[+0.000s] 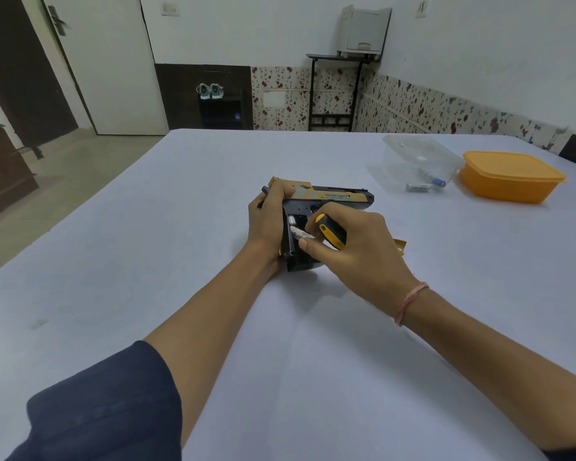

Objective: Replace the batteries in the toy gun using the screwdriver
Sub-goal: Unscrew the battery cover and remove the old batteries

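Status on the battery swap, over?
Left hand grips toy gun. Right hand holds screwdriver, touches battery in open grip. Nothing in the way; clear tub sits far right.

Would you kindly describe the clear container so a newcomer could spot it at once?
On the white table, look to the far right, where two tubs sit side by side. The clear container is the left one, beside the orange tub; it alone is see-through, with batteries showing inside.

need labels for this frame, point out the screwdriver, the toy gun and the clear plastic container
screwdriver (330, 231): head view, on its yellow and black handle
toy gun (341, 196): head view, on the tan slide
clear plastic container (400, 158): head view, on its left wall
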